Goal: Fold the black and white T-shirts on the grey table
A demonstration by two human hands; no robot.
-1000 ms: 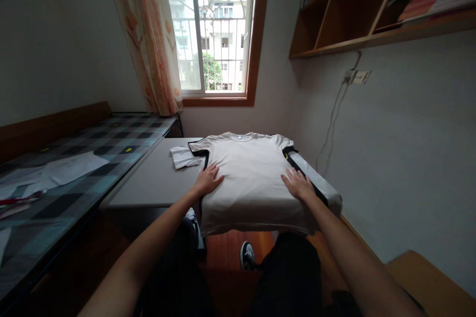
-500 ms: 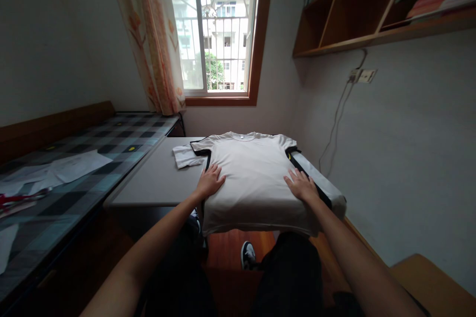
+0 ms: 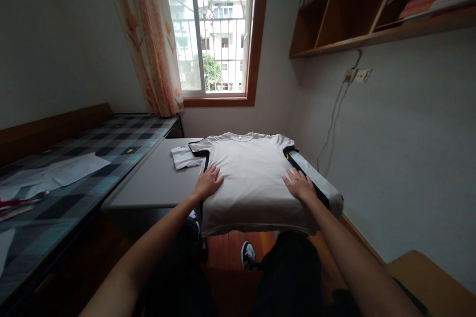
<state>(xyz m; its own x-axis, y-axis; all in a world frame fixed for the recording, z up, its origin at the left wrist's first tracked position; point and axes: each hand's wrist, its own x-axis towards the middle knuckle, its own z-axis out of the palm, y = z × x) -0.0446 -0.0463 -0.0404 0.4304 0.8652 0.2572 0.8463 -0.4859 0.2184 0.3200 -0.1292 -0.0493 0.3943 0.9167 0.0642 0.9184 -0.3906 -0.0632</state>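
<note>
A white short-sleeved T-shirt (image 3: 248, 163) lies spread face up, its collar toward the window and its hem hanging over the near table edge. Dark fabric (image 3: 297, 162) shows from under its sides, and a white cloth piece (image 3: 185, 157) sticks out at the left. My left hand (image 3: 208, 182) rests flat on the shirt's left side, fingers apart. On the right side, my right hand (image 3: 298, 184) lies with spread fingers on the shirt.
The grey table (image 3: 148, 183) extends left beside a bed with a checked cover (image 3: 85, 158) holding papers (image 3: 76, 167). Wooden shelves (image 3: 353, 5) hang upper right above a wall socket (image 3: 361, 76). A shoe (image 3: 248, 255) is on the floor below.
The view has shifted slightly. Both hands stay in the same places on the shirt, and the shirt looks unchanged.
</note>
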